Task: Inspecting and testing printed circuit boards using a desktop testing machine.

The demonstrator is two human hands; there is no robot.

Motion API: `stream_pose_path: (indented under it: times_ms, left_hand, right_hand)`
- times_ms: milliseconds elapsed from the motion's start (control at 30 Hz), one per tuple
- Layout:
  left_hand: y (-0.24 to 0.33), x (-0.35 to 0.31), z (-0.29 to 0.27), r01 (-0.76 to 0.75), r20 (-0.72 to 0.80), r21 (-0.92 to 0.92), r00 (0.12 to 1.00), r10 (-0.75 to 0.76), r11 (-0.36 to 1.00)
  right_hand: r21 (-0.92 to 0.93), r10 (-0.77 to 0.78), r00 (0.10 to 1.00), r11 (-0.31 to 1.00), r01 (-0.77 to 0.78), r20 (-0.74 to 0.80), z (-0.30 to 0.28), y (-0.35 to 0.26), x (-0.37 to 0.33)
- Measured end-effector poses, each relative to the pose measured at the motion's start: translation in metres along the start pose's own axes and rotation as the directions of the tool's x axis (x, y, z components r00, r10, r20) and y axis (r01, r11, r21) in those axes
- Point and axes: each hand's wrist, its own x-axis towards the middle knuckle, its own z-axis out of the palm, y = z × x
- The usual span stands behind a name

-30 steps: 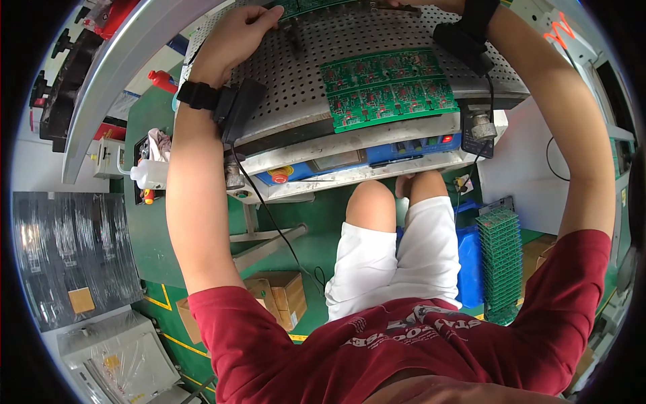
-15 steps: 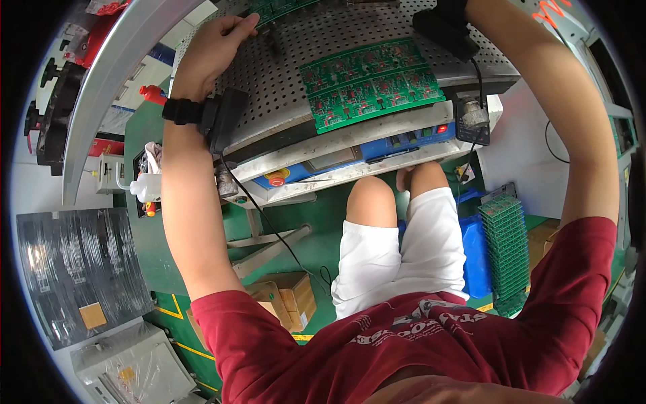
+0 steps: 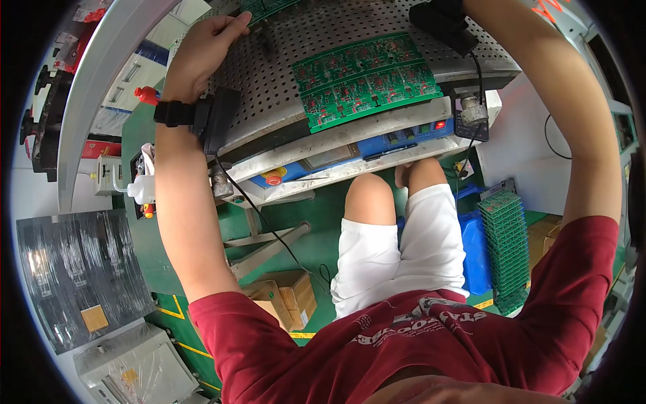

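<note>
At the upper left, my left hand (image 3: pixel 205 54) is closed, thumb pressed toward curled fingers. Its thumb tip lies right beside the left end of a green circuit board (image 3: pixel 269 7), cut off by the top edge; what the fingers hold, if anything, I cannot make out. My right hand is beyond the top edge; only the forearm and a black device strapped at its wrist (image 3: pixel 441 27) show. Nearer to me, a green circuit board panel (image 3: pixel 367 81) with small components lies flat at the front of the perforated metal tabletop (image 3: pixel 276 84).
Black cables hang from both wrist devices. A blue control panel with a red button (image 3: pixel 274 176) runs under the tabletop edge. On the right by my legs stand a blue bin (image 3: pixel 474 256) and a stack of green boards (image 3: pixel 506 249). Cardboard boxes (image 3: pixel 296 296) are on the floor.
The whole view has shifted slightly, so the tabletop and boards appear a little further up and left. My left hand keeps its place by the far board.
</note>
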Motion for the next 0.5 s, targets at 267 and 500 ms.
stream_pose_path:
  times_ms: [267,500]
  left_hand:
    - [0.0,0.004,0.001,0.006,-0.009,0.011,1.0,-0.006,1.0]
    - [0.0,0.002,0.003,-0.068,-0.049,0.023,0.996,0.069,0.997]
  right_hand:
    - [0.007,0.026,0.999,1.0,-0.026,0.026,-0.003,0.0,0.0]
    - [0.116,-0.184,0.975,0.973,0.199,-0.125,0.005,0.004,-0.004]
